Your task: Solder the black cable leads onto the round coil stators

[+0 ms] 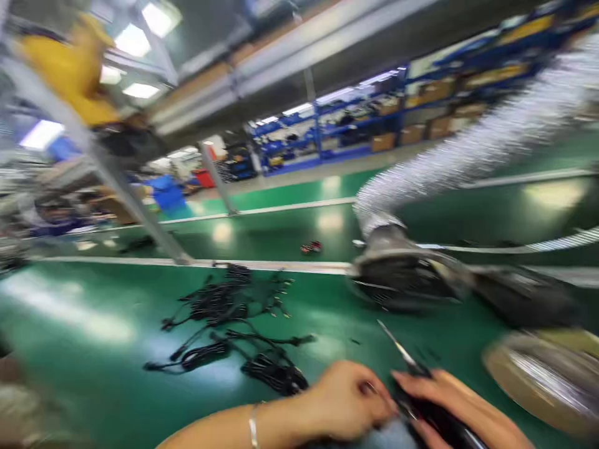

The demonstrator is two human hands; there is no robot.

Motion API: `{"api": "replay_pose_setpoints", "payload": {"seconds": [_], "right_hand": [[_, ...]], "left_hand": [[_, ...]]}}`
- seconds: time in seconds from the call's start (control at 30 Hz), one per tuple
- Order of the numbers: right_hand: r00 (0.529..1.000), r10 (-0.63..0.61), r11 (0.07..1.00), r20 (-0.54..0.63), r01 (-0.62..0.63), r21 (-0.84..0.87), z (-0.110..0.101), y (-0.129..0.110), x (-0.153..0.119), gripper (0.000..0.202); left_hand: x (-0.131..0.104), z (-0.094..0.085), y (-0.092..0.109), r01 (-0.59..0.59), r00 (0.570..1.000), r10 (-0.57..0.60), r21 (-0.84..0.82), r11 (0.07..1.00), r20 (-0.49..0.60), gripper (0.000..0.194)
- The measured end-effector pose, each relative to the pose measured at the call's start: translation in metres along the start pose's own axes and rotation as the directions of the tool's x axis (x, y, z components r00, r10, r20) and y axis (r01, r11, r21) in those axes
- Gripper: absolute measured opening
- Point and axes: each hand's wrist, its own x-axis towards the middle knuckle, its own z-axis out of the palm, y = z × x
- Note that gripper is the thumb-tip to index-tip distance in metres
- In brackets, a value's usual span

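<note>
My left hand point(346, 399), with a bracelet at the wrist, is closed at the bottom centre, its fingertips near the right hand; what it pinches is too blurred to name. My right hand point(456, 405) is wrapped round a black-handled tool point(406, 357) with a thin metal tip that points up and left. Bundles of black cables point(219, 302) lie on the green bench left of my hands, and another coiled cable point(276, 373) rests just beside my left wrist.
A silver flexible duct point(435, 174) comes down from the right to a dark hood point(407, 274) on the bench. A round spool point(547, 380) stands at the right. A metal post point(135, 206) rises at the left. Small red parts point(311, 247) lie beyond the white rail.
</note>
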Motion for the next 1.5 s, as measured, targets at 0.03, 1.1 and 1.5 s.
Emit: {"api": "replay_pose_setpoints", "payload": {"seconds": [0.03, 1.1, 1.5], "right_hand": [[0.998, 0.049, 0.998, 0.035, -0.047, -0.038, -0.007, -0.006, -0.007, 0.029], [0.992, 0.119, 0.978, 0.047, -0.126, 0.164, -0.014, -0.018, 0.001, 0.024], [0.971, 0.179, 0.963, 0.161, -0.206, 0.172, -0.015, -0.014, 0.003, 0.021]], "left_hand": [[0.000, -0.001, 0.002, 0.012, 0.999, -0.011, -0.010, 1.000, 0.039, 0.022], [-0.013, 0.002, 0.014, -0.060, 0.998, 0.059, 0.061, 0.996, 0.010, 0.034], [-0.019, 0.004, 0.010, -0.219, 0.966, 0.251, 0.332, 0.918, -0.058, 0.029]]}}
